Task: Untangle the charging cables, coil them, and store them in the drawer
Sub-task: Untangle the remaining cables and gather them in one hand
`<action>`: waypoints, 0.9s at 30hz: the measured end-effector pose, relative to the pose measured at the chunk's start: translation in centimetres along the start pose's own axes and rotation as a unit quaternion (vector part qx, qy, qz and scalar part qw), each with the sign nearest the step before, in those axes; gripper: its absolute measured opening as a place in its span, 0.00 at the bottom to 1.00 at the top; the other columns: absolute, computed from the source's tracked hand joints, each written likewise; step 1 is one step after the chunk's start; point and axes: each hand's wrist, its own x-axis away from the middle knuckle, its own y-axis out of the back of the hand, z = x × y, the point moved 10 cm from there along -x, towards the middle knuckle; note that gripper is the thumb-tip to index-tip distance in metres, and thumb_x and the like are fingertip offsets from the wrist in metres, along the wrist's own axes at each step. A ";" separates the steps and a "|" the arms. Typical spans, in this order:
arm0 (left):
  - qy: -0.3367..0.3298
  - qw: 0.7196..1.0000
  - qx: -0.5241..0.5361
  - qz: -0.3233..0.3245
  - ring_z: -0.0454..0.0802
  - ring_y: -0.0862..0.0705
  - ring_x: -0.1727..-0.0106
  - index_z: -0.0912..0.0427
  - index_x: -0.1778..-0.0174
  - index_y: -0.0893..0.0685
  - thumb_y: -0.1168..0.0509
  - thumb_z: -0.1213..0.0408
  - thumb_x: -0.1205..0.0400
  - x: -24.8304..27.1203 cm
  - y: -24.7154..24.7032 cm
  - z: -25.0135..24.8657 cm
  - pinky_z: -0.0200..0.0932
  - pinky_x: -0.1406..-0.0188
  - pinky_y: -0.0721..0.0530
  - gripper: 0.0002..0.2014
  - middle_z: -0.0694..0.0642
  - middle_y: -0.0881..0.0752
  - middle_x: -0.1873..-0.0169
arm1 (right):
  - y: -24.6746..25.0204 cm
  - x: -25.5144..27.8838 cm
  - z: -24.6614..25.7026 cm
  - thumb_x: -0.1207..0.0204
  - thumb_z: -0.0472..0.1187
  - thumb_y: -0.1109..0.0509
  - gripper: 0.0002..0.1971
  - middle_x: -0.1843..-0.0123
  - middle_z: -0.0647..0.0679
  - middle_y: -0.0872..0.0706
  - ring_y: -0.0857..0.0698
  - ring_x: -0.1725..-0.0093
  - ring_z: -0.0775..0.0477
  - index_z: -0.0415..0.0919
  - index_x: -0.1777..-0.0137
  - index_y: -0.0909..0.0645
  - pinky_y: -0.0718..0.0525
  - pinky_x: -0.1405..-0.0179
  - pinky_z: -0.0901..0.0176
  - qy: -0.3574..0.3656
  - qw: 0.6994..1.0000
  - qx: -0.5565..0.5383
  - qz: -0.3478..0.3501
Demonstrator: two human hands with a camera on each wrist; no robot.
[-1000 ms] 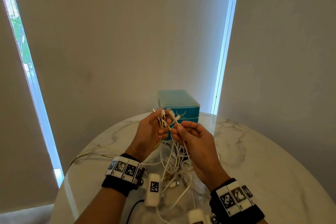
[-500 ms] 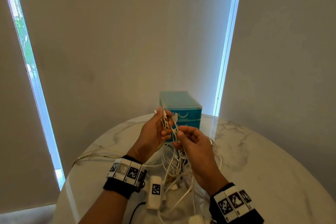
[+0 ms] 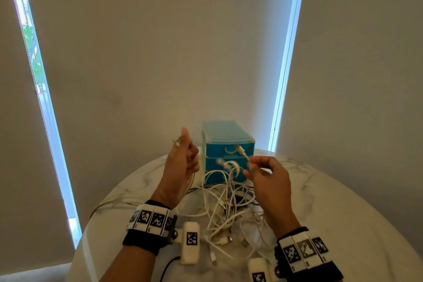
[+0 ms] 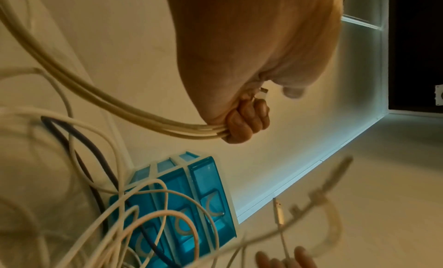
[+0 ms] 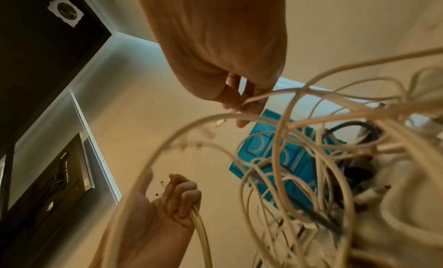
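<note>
Left hand (image 4: 242, 124) grips cream cables (image 4: 100, 96); only wrist view shows curled fingers.

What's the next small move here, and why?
Probably keep drawing the right hand up and away: it pinches one cable by its plug end, the left hand grips a separate bundle, and the pile on the table is still knotted.

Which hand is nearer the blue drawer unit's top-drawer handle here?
Right. The right hand is raised just in front of the top-drawer handle; the left hand is off to the left side of the drawer unit.
</note>
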 end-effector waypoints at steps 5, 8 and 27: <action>-0.039 0.994 -0.089 0.056 0.41 0.38 0.75 0.46 0.55 0.09 0.34 0.42 0.17 1.3 -2.6 -1.3 0.39 0.75 0.40 0.14 0.47 0.33 0.74 | -1.3 -1.1 4.1 0.14 0.35 0.23 0.05 0.46 0.51 0.05 0.04 0.51 0.51 0.44 0.43 0.11 0.05 0.50 0.56 0.043 0.998 -0.045 0.021; -0.045 0.991 -0.115 0.042 0.44 0.37 0.72 0.60 0.42 0.15 0.34 0.39 0.16 0.9 -1.9 -1.2 0.41 0.72 0.38 0.24 0.47 0.32 0.72 | -4.5 -0.2 4.5 0.16 0.34 0.22 0.04 0.47 0.48 0.05 0.05 0.49 0.50 0.42 0.44 0.10 0.06 0.54 0.60 0.017 0.994 -0.055 0.093; -0.123 0.957 0.217 -0.152 0.42 0.26 0.71 0.49 0.53 0.23 0.44 0.58 0.02 -3.8 4.8 -8.9 0.36 0.73 0.28 0.13 0.51 0.14 0.60 | -1.8 -3.0 4.9 0.09 0.45 0.32 0.16 0.63 0.48 0.11 0.15 0.60 0.49 0.33 0.49 0.10 0.15 0.51 0.51 -0.020 0.925 0.242 0.292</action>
